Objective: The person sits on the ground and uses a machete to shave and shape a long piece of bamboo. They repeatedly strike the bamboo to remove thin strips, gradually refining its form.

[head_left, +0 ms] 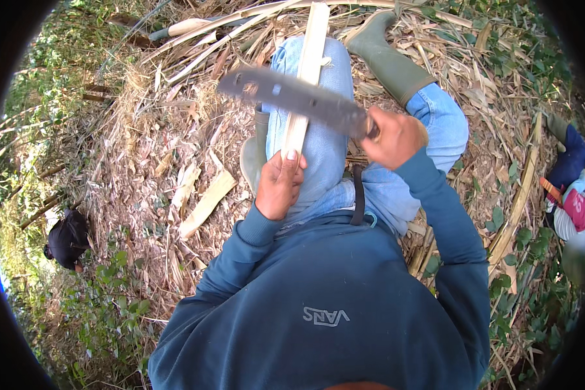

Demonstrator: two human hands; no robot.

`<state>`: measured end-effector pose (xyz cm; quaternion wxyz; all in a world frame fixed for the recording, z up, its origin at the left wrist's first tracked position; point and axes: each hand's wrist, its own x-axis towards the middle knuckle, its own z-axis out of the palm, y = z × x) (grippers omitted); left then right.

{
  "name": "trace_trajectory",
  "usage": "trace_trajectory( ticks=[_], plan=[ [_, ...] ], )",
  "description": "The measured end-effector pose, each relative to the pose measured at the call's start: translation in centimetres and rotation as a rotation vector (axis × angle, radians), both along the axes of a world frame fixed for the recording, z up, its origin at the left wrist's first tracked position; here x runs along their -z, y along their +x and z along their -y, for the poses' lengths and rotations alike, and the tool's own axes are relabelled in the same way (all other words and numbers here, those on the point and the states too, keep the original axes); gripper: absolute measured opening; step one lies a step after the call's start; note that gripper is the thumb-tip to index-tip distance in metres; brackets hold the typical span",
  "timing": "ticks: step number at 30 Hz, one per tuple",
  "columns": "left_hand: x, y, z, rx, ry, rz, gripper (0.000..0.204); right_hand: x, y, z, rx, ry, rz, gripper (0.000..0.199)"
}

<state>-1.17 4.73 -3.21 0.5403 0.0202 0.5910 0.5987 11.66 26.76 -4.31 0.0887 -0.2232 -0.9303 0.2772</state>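
My left hand point(280, 184) is closed round the near end of a long pale strip of split bamboo or wood point(312, 47), its thumb lying on top. The strip runs away from me along my raised, jeans-clad leg point(339, 71). In my right hand point(396, 138) is the handle of a machete point(286, 92), mostly hidden by the fingers. Its broad dark blade, with holes near the far end, points left and crosses over the strip; it looks slightly blurred. Whether blade and strip touch, I cannot tell. A small shaving point(326, 62) sticks out from the strip's edge.
Dry leaves and husks point(143, 149) litter the ground. Flat pale pieces point(207, 205) lie left of my leg. Long strips point(240, 23) curve across the far side. A person in dark clothes point(67, 239) is at far left, another person point(569, 175) at far right. Green plants point(110, 292) grow around.
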Motion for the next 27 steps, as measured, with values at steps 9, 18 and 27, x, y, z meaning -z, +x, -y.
trace_trajectory(
  ticks=[9,18,27],
  plan=[
    [-0.2,0.2,-0.1,0.024,-0.034,-0.041,0.034,0.2,-1.5,-1.5,0.069,-0.013,-0.064,0.02],
    [0.1,0.0,1.7,0.068,-0.046,0.004,0.035,0.6,-1.0,-2.2,0.013,0.075,-0.088,0.022],
    [0.3,-0.4,2.3,0.115,-0.041,-0.019,0.034,0.2,0.2,-2.1,-0.237,0.184,-0.179,0.021]
  ],
)
